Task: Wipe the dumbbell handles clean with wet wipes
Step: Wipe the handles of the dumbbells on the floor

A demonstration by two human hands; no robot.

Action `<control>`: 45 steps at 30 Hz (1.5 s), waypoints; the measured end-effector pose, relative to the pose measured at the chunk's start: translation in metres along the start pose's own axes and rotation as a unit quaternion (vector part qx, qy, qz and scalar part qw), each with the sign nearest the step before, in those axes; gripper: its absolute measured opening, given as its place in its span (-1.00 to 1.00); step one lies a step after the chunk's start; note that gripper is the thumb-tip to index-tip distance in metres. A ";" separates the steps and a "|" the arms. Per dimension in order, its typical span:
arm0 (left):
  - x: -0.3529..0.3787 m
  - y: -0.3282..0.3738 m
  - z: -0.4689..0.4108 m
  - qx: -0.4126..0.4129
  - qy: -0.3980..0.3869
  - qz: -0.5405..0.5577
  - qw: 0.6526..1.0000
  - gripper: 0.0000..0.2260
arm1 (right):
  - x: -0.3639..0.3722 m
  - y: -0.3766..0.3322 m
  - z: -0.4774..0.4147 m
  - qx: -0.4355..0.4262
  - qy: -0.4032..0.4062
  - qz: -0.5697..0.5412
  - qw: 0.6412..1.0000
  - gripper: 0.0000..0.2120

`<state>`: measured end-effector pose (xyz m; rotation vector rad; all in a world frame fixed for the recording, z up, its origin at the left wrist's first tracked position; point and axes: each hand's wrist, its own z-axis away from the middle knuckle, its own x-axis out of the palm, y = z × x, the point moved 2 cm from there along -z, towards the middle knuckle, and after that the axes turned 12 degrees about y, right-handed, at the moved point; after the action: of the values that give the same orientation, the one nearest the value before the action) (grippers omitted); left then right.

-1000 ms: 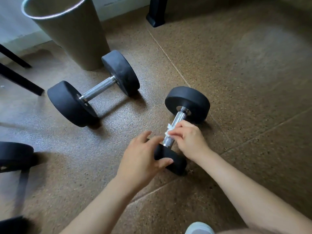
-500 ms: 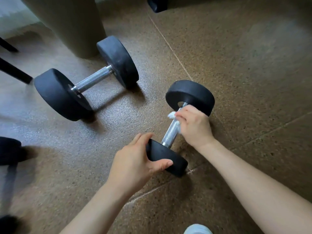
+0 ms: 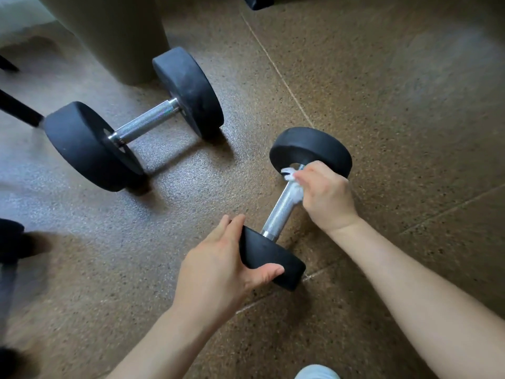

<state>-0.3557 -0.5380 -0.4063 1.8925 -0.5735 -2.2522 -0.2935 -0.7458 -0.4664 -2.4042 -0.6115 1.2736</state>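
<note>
A small black dumbbell (image 3: 281, 212) with a knurled chrome handle lies on the speckled floor in the middle of the view. My left hand (image 3: 218, 266) grips its near black head, thumb on the rim and fingers over the outer face. My right hand (image 3: 325, 198) holds a crumpled white wet wipe (image 3: 293, 184) against the far end of the handle, close to the far head. A larger black dumbbell (image 3: 142, 124) with a chrome handle lies to the upper left, apart from both hands.
A tall grey bin (image 3: 114, 36) stands behind the larger dumbbell. Black bars (image 3: 19, 112) run along the left edge, and dark blurred equipment (image 3: 11, 239) sits lower left. A light shoe toe (image 3: 317, 373) shows at the bottom edge.
My right hand has slid the wipe along the handle from near its middle up to the far head. The left hand keeps hold of the near head. The view tilted down.
</note>
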 end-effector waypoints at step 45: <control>0.007 -0.011 -0.001 0.057 0.053 -0.090 0.993 -0.17 | 0.029 -0.018 0.005 0.105 0.038 -0.104 0.988 -0.83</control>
<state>-0.3549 -0.5312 -0.4172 2.1858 -0.5456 -2.2509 -0.2872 -0.7149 -0.4797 -2.1453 -0.6528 1.0964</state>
